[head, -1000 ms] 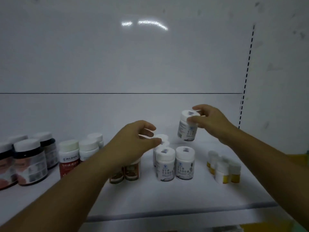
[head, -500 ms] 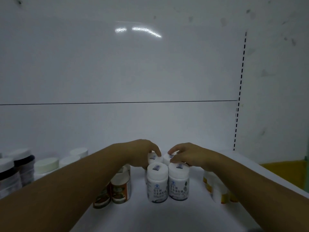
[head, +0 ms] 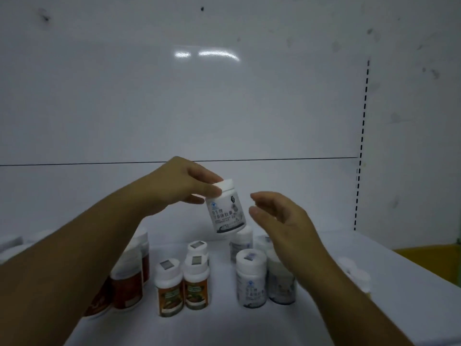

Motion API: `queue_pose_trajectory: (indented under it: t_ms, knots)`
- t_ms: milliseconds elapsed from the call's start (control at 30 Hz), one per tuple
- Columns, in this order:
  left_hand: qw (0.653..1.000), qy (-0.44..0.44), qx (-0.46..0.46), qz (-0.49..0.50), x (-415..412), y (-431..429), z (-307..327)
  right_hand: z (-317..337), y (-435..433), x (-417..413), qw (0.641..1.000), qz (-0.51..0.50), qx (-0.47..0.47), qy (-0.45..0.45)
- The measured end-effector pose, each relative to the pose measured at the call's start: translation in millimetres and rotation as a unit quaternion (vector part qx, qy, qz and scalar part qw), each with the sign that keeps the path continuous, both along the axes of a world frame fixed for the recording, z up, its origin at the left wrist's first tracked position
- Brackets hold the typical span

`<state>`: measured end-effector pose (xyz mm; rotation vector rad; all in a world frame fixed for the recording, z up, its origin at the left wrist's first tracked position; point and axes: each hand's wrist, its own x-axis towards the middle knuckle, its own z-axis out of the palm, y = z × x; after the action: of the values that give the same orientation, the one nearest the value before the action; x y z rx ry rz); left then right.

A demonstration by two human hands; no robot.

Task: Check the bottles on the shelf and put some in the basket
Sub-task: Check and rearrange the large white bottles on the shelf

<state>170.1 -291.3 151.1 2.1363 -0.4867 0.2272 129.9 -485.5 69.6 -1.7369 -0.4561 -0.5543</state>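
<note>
- Orange-labelled bottles [head: 169, 288] and white bottles [head: 250, 280] are standing clustered on the shelf [head: 224, 325].
- The right hand [head: 282, 221] is hovering beside the lifted bottle, fingers relaxed and empty, probably to steady it.
- The left hand [head: 179, 188] is pinching the white-capped bottle [head: 225, 211] by its cap above the shelf, tilting its label forward, likely for reading.

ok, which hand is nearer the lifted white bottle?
Left. The left hand pinches the lifted white bottle at the top. The right hand hovers open beside it on the right, not gripping it.
</note>
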Motion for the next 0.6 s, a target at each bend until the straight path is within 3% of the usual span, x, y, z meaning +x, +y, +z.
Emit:
queue_pose_trajectory:
  t_ms: [100,200,333,433,600]
  knots:
    - [0.994,0.007,-0.102,-0.024,-32,12,-4,-9,27,-18,0.986,0.086,0.102,0.097]
    - [0.988,-0.009,-0.154,-0.017,-62,21,-18,-14,41,-29,0.909,0.242,0.235,0.244]
    - [0.984,-0.022,-0.178,0.003,-88,33,-41,-26,55,-41,0.827,0.356,0.307,0.308]
    - [0.981,-0.028,-0.190,0.021,-98,40,-55,-35,66,-48,0.813,0.380,0.313,0.310]
    - [0.979,-0.024,-0.199,0.033,-108,46,-64,-38,76,-59,0.828,0.364,0.319,0.282]
